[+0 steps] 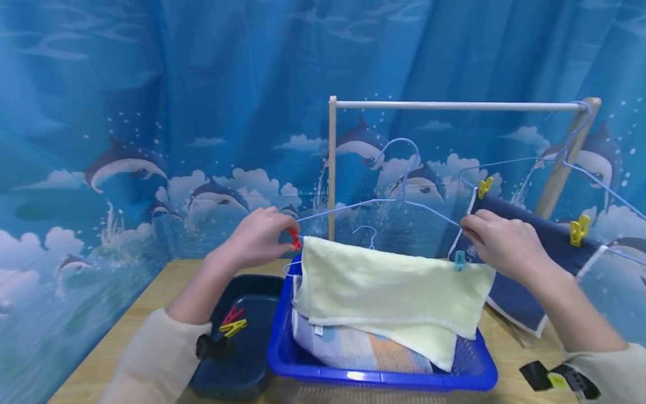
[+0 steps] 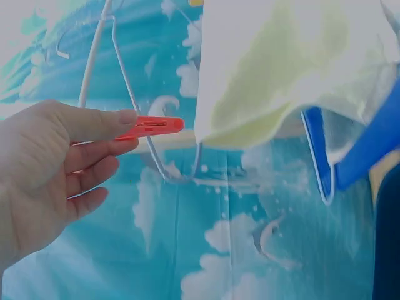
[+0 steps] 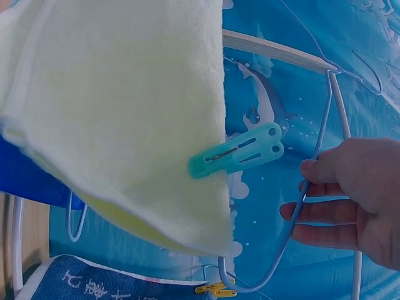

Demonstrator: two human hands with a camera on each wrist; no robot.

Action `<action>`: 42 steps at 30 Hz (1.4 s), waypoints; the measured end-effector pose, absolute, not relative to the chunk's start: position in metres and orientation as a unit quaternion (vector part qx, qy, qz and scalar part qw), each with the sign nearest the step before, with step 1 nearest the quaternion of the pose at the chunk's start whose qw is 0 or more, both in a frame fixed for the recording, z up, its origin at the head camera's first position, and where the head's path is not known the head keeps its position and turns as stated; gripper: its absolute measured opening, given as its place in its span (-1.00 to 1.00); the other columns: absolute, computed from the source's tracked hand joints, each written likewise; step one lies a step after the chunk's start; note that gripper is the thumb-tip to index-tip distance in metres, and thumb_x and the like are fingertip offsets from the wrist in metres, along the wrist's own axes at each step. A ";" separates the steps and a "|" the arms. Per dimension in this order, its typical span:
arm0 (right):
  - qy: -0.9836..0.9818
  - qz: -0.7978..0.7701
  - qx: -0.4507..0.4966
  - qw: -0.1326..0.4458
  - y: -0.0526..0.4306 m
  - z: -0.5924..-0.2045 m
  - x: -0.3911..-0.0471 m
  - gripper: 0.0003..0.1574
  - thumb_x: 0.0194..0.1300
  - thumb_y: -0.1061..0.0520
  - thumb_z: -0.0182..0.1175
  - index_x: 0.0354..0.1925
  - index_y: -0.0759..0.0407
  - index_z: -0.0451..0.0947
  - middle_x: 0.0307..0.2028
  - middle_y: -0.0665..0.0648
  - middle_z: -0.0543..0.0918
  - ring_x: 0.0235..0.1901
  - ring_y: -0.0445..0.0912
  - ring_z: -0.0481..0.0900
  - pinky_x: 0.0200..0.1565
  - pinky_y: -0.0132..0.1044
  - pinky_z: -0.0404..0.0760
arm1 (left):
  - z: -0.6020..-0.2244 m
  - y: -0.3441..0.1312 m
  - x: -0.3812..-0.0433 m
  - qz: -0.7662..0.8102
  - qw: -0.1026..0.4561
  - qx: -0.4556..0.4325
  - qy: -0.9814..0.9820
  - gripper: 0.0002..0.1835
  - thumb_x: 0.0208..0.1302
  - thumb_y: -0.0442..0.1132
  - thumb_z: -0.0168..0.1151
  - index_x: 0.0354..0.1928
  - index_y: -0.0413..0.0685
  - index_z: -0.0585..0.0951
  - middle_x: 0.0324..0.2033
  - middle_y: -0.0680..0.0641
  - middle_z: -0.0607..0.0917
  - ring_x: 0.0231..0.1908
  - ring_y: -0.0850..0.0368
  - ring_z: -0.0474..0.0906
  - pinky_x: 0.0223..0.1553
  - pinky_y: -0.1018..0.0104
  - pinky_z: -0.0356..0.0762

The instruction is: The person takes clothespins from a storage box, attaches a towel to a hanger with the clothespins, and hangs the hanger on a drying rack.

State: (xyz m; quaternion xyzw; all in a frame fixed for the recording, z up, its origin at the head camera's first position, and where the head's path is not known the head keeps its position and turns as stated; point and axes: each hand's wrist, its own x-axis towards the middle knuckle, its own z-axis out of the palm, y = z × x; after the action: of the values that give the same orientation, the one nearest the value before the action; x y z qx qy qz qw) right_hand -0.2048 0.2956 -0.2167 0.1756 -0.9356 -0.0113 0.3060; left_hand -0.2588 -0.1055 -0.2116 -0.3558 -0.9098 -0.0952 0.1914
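Head view: our right hand (image 1: 504, 244) is pinching the wire hanger (image 1: 403, 193) near its right shoulder, while our left hand (image 1: 259, 238) is gripping a red clip (image 1: 295, 239) between thumb and forefinger. The pale yellow towel (image 1: 378, 286) is hanging folded over the hanger's lower bar, above the blue basket (image 1: 353, 377), which is standing on the counter (image 1: 169, 280), farther in from its left edge than the dark tray (image 1: 257, 336). A teal clip (image 1: 460, 261) is gripping the towel's top fold toward the right; the left end is showing no clip, with the red one just beside its upper corner. To do this well, we should, in our judgement, be keeping the hanger steady, squeezing the red clip fully, and sliding its mouth over the wire and both towel layers before letting go. Clipping right at the edge would be risking a slip, so we should be aiming slightly inward.
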 end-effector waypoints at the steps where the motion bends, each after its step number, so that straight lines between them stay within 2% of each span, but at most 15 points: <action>1: -0.932 -0.012 0.182 0.312 0.296 -0.218 -0.205 -0.83 0.15 0.27 0.25 -0.23 0.25 0.58 -0.39 0.17 0.59 -0.67 -0.17 0.30 -0.66 -0.36 0.31 | -0.211 -0.103 -0.258 -0.091 0.201 -0.361 -0.906 -0.77 0.01 -0.18 0.44 -0.25 -0.03 0.68 -0.35 0.06 0.68 -0.33 0.13 0.44 -0.26 0.22 0.41; 9: -0.903 -0.034 0.211 0.373 0.296 -0.222 -0.210 -0.76 0.02 0.30 0.34 -0.26 0.25 0.59 -0.40 0.18 0.59 -0.72 -0.20 0.26 -0.71 -0.42 0.22 | -0.213 -0.084 -0.263 -0.060 0.247 -0.363 -0.896 -0.79 -0.04 -0.17 0.47 -0.32 -0.02 0.70 -0.44 0.06 0.67 -0.40 0.15 0.39 -0.34 0.34 0.35; 16: -0.899 -0.037 0.219 0.379 0.295 -0.220 -0.213 -0.75 0.01 0.31 0.34 -0.26 0.24 0.60 -0.41 0.16 0.58 -0.72 -0.21 0.23 -0.71 -0.42 0.20 | -0.219 -0.076 -0.263 -0.071 0.275 -0.369 -0.885 -0.87 -0.07 -0.23 0.48 -0.43 -0.04 0.72 -0.51 0.05 0.69 -0.47 0.17 0.34 -0.41 0.39 0.28; 22: -0.891 -0.038 0.230 0.389 0.294 -0.221 -0.212 -0.74 -0.01 0.32 0.34 -0.26 0.24 0.60 -0.42 0.15 0.57 -0.72 -0.22 0.21 -0.72 -0.41 0.18 | -0.219 -0.074 -0.262 -0.057 0.299 -0.363 -0.881 -0.92 -0.03 -0.27 0.44 -0.42 -0.03 0.74 -0.51 0.05 0.70 -0.47 0.17 0.35 -0.42 0.40 0.25; 27: -0.885 -0.040 0.239 0.398 0.294 -0.220 -0.211 -0.73 -0.04 0.33 0.35 -0.27 0.25 0.60 -0.43 0.16 0.56 -0.73 -0.22 0.20 -0.72 -0.42 0.17 | -0.216 -0.073 -0.261 -0.041 0.302 -0.362 -0.881 -0.94 -0.01 -0.27 0.42 -0.43 0.00 0.74 -0.51 0.07 0.70 -0.47 0.16 0.36 -0.44 0.39 0.27; 42: -0.878 -0.045 0.254 0.404 0.292 -0.219 -0.210 -0.72 -0.04 0.35 0.33 -0.26 0.28 0.58 -0.42 0.19 0.55 -0.75 -0.22 0.19 -0.74 -0.41 0.16 | -0.216 -0.068 -0.254 -0.008 0.267 -0.340 -0.902 -0.92 0.03 -0.27 0.36 -0.37 0.01 0.73 -0.50 0.09 0.70 -0.44 0.15 0.35 -0.41 0.38 0.30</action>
State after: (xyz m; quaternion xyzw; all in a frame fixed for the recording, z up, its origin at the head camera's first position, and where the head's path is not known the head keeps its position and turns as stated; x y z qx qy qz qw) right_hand -0.2099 0.2916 -0.2190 0.2536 -0.8779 -0.0452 0.4037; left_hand -0.2541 -0.0681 -0.2159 -0.3400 -0.9017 -0.0084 0.2669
